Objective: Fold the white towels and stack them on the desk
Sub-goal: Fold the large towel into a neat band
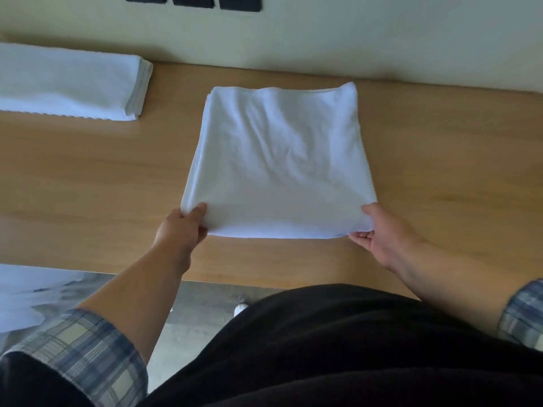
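Towel [280,160] lies folded on the desk [440,160] — your hands, left [182,227] and right [388,233], pinch its near corners.

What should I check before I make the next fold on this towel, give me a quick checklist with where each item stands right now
1. Left hand pinches the near left corner of the towel: ok.
2. Right hand pinches the near right corner: ok.
3. Towel surface smooth: not ok, creases run across its middle.
4. Layers lined up at the far edge: cannot tell.
5. Bare desk on both sides of the towel: ok.
6. Folded towel at the far left lies apart from this one: ok.
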Tool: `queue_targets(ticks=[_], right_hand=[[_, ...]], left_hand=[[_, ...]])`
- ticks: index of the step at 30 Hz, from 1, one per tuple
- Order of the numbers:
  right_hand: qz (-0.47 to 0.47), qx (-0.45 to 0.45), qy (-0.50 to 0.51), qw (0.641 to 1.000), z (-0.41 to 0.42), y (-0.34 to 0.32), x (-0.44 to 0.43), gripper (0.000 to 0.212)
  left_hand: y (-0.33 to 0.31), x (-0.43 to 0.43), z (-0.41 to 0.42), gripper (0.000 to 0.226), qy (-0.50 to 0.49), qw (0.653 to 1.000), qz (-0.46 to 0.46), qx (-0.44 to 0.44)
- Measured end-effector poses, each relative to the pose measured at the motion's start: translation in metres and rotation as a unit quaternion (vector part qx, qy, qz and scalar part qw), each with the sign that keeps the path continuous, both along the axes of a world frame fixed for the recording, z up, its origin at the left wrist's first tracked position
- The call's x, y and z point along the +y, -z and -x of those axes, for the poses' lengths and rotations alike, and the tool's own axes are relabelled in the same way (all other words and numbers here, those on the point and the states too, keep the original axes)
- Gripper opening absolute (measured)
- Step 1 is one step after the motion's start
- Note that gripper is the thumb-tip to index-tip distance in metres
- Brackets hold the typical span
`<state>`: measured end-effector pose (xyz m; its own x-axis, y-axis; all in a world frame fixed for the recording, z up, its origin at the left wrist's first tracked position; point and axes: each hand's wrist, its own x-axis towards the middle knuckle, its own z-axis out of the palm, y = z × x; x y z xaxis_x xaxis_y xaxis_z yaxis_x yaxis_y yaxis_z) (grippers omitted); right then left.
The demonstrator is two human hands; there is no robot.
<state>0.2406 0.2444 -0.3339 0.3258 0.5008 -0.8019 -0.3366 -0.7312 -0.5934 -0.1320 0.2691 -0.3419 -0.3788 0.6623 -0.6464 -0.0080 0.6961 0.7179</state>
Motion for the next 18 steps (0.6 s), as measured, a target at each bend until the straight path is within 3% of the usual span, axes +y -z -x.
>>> queue_targets(ticks=[5,8,11,13,15,18], right_hand=[[0.058,-0.128,-0.091,0.986,0.012,0.005,-0.012,0.041],[0.073,-0.273,-0.155,0.947,0.017,-0.002,-0.01,0.053],[0.074,-0.356,-0.199,0.91,0.024,-0.013,-0.01,0.059],[0.04,-0.354,-0.183,0.916,0.029,-0.013,-0.019,0.05],[0.02,-0.342,-0.162,0.926,0.032,-0.009,-0.032,0.034],[0.016,-0.317,-0.147,0.937,0.035,-0.008,-0.04,0.034]], left_hand=[[-0.001,-0.008,0.008,0.043,0.11,0.991,0.023,0.066],[-0.001,-0.008,0.012,0.053,0.179,0.977,0.059,0.094],[-0.007,-0.007,0.014,0.057,0.241,0.946,0.079,0.201],[-0.009,-0.009,0.011,0.064,0.286,0.895,0.036,0.34],[-0.012,-0.012,0.0,0.064,0.379,0.805,-0.102,0.444],[-0.017,-0.007,-0.026,0.056,0.563,0.669,-0.228,0.428]])
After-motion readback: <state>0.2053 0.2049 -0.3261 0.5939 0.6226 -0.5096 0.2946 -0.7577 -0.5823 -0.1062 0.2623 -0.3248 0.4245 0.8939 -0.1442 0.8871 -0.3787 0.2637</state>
